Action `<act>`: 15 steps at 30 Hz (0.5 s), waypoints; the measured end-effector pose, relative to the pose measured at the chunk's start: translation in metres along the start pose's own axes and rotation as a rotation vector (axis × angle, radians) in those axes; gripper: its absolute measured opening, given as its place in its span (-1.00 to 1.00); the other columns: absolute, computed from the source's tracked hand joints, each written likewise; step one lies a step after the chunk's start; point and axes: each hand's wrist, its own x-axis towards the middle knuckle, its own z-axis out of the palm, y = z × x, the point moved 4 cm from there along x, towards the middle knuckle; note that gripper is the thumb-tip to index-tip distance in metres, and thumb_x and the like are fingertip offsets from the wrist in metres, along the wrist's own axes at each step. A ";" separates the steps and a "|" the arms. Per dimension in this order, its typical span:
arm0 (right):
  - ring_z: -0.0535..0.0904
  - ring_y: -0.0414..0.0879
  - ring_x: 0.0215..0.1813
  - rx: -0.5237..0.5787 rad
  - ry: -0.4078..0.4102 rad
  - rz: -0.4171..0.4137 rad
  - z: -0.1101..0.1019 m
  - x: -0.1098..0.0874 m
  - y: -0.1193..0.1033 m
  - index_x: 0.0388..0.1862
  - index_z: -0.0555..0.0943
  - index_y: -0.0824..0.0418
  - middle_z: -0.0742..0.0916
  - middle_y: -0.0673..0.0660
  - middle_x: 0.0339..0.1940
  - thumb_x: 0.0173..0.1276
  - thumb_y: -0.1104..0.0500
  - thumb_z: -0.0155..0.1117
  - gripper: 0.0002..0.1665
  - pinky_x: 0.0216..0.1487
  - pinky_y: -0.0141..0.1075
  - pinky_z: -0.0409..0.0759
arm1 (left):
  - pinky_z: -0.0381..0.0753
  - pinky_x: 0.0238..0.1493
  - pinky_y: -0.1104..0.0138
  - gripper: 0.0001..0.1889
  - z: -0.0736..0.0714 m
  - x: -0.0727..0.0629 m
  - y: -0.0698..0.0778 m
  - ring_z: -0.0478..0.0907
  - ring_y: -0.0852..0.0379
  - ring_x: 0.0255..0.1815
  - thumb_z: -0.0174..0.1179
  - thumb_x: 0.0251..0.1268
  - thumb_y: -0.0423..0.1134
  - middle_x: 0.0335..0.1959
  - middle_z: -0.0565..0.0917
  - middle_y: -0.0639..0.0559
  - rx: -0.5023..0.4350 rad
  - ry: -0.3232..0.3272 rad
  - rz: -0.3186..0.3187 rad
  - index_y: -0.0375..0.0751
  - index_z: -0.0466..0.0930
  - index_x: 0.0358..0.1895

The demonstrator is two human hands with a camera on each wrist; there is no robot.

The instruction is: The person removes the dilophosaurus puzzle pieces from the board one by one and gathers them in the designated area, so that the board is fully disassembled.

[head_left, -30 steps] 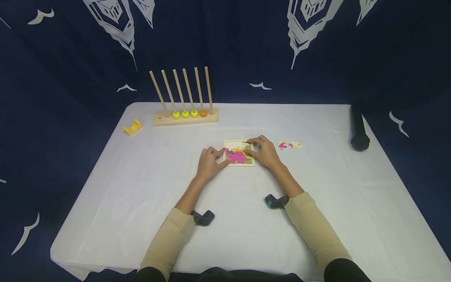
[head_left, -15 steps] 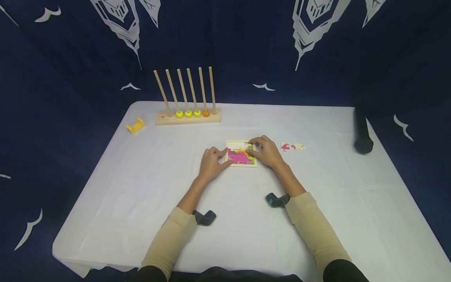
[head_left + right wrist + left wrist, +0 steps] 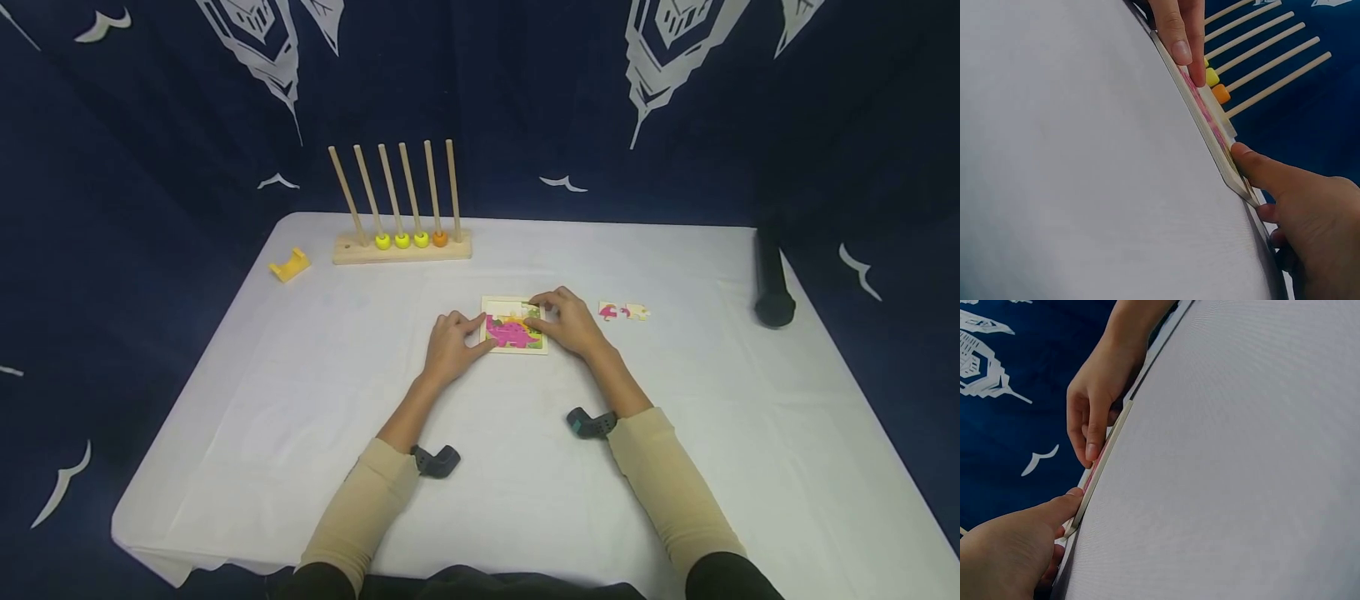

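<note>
A small jigsaw puzzle [image 3: 512,335] in a pale wooden frame lies on the white table, with a pink dinosaur picture and a bare pale patch at its upper left. My left hand [image 3: 450,346] holds its left side, thumb over the lower part and index finger at the frame's left edge. On the right, my right hand [image 3: 570,323] has its thumb on the pieces and its index finger near the top right corner. Seen from the right wrist, the right thumb [image 3: 1254,159] lies on top while other fingers curl at the frame's outer edge.
Loose puzzle pieces [image 3: 636,312], pink and cream, lie right of the frame. A wooden peg stand [image 3: 405,251] with yellow and orange beads is behind. A yellow curved block [image 3: 290,266] sits back left, and a black cylindrical object [image 3: 772,283] back right. Dark patterned cloth hangs behind.
The whole head view has shifted slightly, with the scene moving a little to the right. Both hands keep their places on the puzzle.
</note>
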 end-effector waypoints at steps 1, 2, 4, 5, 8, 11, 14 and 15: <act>0.39 -0.03 -0.25 -0.001 -0.003 0.001 0.000 0.000 0.000 -0.02 0.60 0.16 0.50 0.09 -0.29 0.14 -0.09 0.36 -0.50 -0.22 -0.18 0.37 | 0.24 -0.31 0.33 -0.42 0.000 0.000 0.000 0.22 0.11 -0.34 0.29 0.06 0.09 -0.33 0.44 0.02 0.001 -0.001 0.000 -0.10 0.50 0.15; 0.38 -0.03 -0.26 0.001 -0.007 0.003 0.000 0.000 0.000 -0.01 0.60 0.16 0.50 0.09 -0.29 0.14 -0.08 0.36 -0.50 -0.22 -0.18 0.36 | 0.24 -0.31 0.33 -0.42 0.000 0.000 0.000 0.22 0.11 -0.34 0.29 0.07 0.09 -0.33 0.44 0.02 0.002 -0.002 -0.001 -0.10 0.50 0.16; 0.38 -0.03 -0.27 0.008 -0.014 0.008 0.000 0.001 -0.001 -0.01 0.59 0.17 0.50 0.10 -0.30 0.13 -0.08 0.36 -0.50 -0.22 -0.17 0.36 | 0.23 -0.31 0.33 -0.42 0.001 0.001 -0.001 0.22 0.11 -0.34 0.29 0.07 0.09 -0.34 0.44 0.03 0.003 -0.001 -0.002 -0.10 0.50 0.16; 0.37 -0.03 -0.27 0.011 -0.018 0.013 0.000 0.002 0.000 -0.01 0.59 0.17 0.50 0.10 -0.30 0.13 -0.08 0.37 -0.49 -0.22 -0.17 0.35 | 0.23 -0.32 0.33 -0.42 0.001 0.001 -0.001 0.22 0.11 -0.34 0.29 0.07 0.09 -0.34 0.44 0.03 0.002 -0.001 -0.003 -0.10 0.50 0.16; 0.36 -0.02 -0.27 0.015 -0.032 0.035 0.000 0.004 0.001 -0.01 0.57 0.16 0.49 0.10 -0.30 0.13 -0.07 0.37 -0.50 -0.21 -0.18 0.33 | 0.23 -0.32 0.33 -0.42 0.001 0.001 -0.002 0.22 0.12 -0.34 0.29 0.06 0.09 -0.35 0.43 0.04 0.004 0.003 -0.003 -0.10 0.50 0.15; 0.35 -0.02 -0.27 0.013 -0.043 0.064 0.002 0.005 0.002 -0.01 0.55 0.14 0.48 0.10 -0.29 0.12 -0.07 0.37 -0.50 -0.21 -0.18 0.32 | 0.24 -0.32 0.33 -0.42 0.001 0.001 -0.002 0.22 0.12 -0.35 0.29 0.06 0.10 -0.36 0.43 0.04 0.004 0.007 0.002 -0.10 0.51 0.15; 0.35 -0.01 -0.25 0.027 -0.044 0.088 0.002 0.006 0.003 0.00 0.54 0.14 0.48 0.11 -0.28 0.12 -0.05 0.38 -0.49 -0.19 -0.17 0.32 | 0.24 -0.32 0.33 -0.42 0.001 0.001 -0.002 0.23 0.12 -0.34 0.29 0.06 0.10 -0.36 0.43 0.04 0.002 0.006 0.006 -0.10 0.51 0.15; 0.35 -0.01 -0.24 0.037 -0.042 0.093 0.003 0.006 0.003 0.00 0.53 0.15 0.47 0.12 -0.26 0.11 -0.04 0.39 -0.49 -0.18 -0.17 0.32 | 0.24 -0.31 0.33 -0.42 0.001 0.001 -0.002 0.23 0.11 -0.34 0.29 0.06 0.10 -0.36 0.44 0.04 0.002 0.007 0.009 -0.10 0.51 0.15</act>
